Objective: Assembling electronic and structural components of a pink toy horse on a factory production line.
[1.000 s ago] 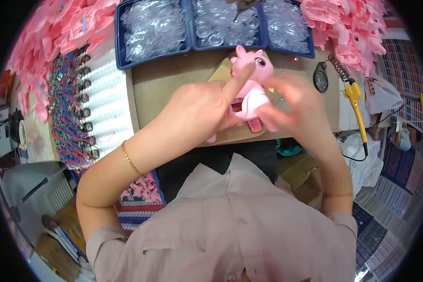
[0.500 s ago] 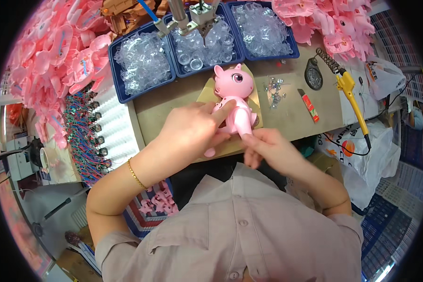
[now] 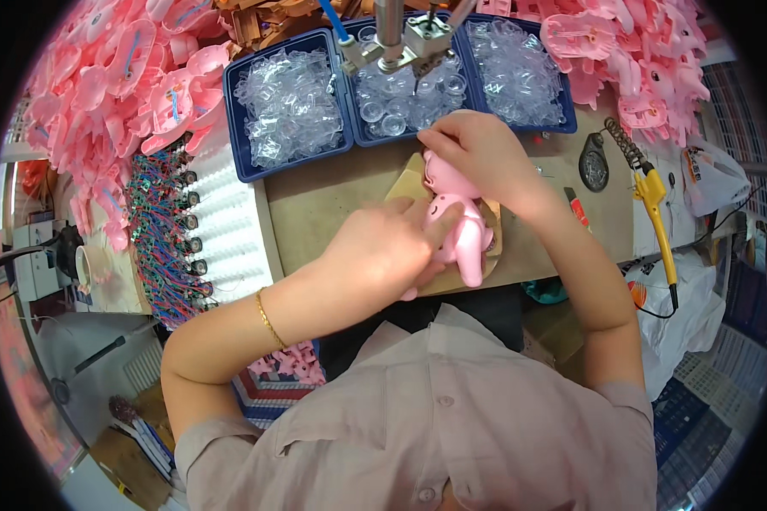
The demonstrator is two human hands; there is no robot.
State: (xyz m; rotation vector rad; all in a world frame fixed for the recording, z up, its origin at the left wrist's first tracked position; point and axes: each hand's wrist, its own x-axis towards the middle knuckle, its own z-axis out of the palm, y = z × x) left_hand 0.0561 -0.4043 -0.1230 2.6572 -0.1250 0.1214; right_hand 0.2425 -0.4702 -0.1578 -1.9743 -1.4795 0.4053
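Head view: pink animal figure (image 3: 469, 251) is lying on a tan board (image 3: 405, 181) around the frame's centre, long axis running near vertical, head end up, leg end toward the lower edge, tilting slightly right. Left hand (image 3: 382, 247) is gripping the body from the left side, index finger extending across the torso. Right hand (image 3: 484, 157) is arching over the head from the upper right, so the head is sitting right beneath it; right is nearer the head, left nearer the torso and legs. Right palm is covering most of the head, so can't tell whether those fingers are clenching it or just touching. Left fingers are hiding the figure's left edge. Red cutter (image 3: 579, 210) is showing only partly behind the right forearm; metal tool head (image 3: 426, 38) is getting cut off at the top edge.
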